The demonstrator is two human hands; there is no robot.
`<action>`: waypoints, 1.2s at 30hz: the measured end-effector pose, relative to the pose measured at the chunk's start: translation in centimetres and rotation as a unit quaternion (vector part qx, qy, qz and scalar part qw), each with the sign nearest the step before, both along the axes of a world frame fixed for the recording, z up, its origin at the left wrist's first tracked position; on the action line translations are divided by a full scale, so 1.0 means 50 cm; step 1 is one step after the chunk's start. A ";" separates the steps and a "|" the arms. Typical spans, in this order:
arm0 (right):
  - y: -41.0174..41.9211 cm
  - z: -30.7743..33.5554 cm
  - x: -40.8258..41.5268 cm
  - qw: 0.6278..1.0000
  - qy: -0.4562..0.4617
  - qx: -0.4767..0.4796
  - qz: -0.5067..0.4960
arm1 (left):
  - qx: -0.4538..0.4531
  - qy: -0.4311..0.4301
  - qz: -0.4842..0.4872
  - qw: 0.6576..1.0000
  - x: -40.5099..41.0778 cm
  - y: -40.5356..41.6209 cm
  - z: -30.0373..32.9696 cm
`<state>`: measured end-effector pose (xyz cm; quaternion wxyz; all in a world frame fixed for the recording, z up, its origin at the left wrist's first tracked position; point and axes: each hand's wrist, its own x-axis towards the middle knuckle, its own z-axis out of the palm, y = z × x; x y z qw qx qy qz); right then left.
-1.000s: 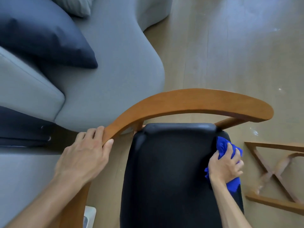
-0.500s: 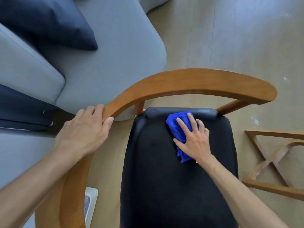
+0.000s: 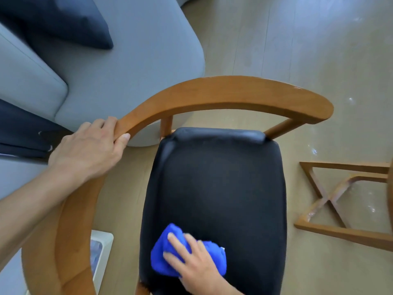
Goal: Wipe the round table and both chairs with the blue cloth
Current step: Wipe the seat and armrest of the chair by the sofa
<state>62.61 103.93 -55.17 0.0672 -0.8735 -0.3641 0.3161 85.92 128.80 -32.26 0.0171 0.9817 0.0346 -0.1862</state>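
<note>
A wooden chair with a curved backrest rail [image 3: 223, 92] and a black padded seat [image 3: 219, 184] fills the middle of the head view. My left hand [image 3: 89, 150] grips the left part of the curved rail. My right hand [image 3: 195, 262] lies flat on the bunched blue cloth [image 3: 163, 252] and presses it onto the near left part of the seat. The round table's top is out of view; only a wooden cross-shaped base [image 3: 340, 201] shows at the right.
A grey sofa [image 3: 131, 60] with a dark blue cushion [image 3: 63, 20] stands close behind the chair's left side. A white box-like object [image 3: 100, 250] sits on the floor under the chair's left arm. Light wooden floor [image 3: 297, 50] stretches beyond the chair.
My right hand has dragged the blue cloth from the seat's right edge to its far edge, then down to its near left part. My left hand has kept its grip on the rail.
</note>
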 end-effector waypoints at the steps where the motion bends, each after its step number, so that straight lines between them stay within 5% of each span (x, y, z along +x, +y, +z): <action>1: -0.021 -0.033 -0.044 0.987 0.063 -0.068 0.130 | 0.000 -0.001 0.001 1.000 0.000 0.000 0.000; 3: -0.063 -0.069 -0.078 0.945 0.117 -0.095 0.289 | 0.002 0.002 0.006 1.000 0.001 0.000 0.000; 4: -0.090 -0.054 -0.050 0.957 0.069 0.051 0.277 | 0.004 0.002 0.009 1.000 0.001 0.001 -0.002; 6: -0.138 0.006 0.043 0.946 -0.133 0.140 0.261 | 0.009 -0.010 0.005 1.000 0.002 0.001 -0.007; 9: -0.200 0.079 0.257 0.937 -0.261 0.195 0.126 | 0.019 -0.024 0.002 1.000 0.002 0.004 -0.011; 12: -0.203 0.070 0.408 0.936 -0.314 0.133 -0.089 | 0.022 -0.032 -0.005 0.999 -0.001 0.001 -0.014; 18: -0.055 0.074 0.362 0.886 -0.302 0.094 -0.339 | 0.028 -0.023 -0.005 0.999 -0.002 0.005 -0.015; 21: 0.038 0.078 0.154 0.929 -0.251 0.146 -0.229 | 0.029 -0.025 -0.001 0.999 -0.007 -0.002 -0.009; 25: 0.044 0.089 -0.081 0.975 -0.134 0.153 0.088 | 0.021 -0.032 -0.005 0.999 -0.012 -0.006 -0.006; 28: 0.006 0.096 0.001 0.946 -0.135 0.167 0.241 | 0.025 -0.027 -0.005 0.999 -0.011 -0.003 -0.005; 30: -0.012 0.085 0.136 0.922 -0.209 0.200 0.257 | 0.025 -0.023 -0.007 0.999 -0.010 -0.007 -0.006; 33: -0.038 0.077 0.394 0.930 -0.331 0.160 0.011 | 0.029 -0.018 -0.007 0.999 -0.007 -0.007 -0.004; 36: -0.061 0.082 0.531 0.908 -0.288 0.088 -0.291 | 0.028 -0.010 -0.004 1.000 -0.005 -0.008 -0.003</action>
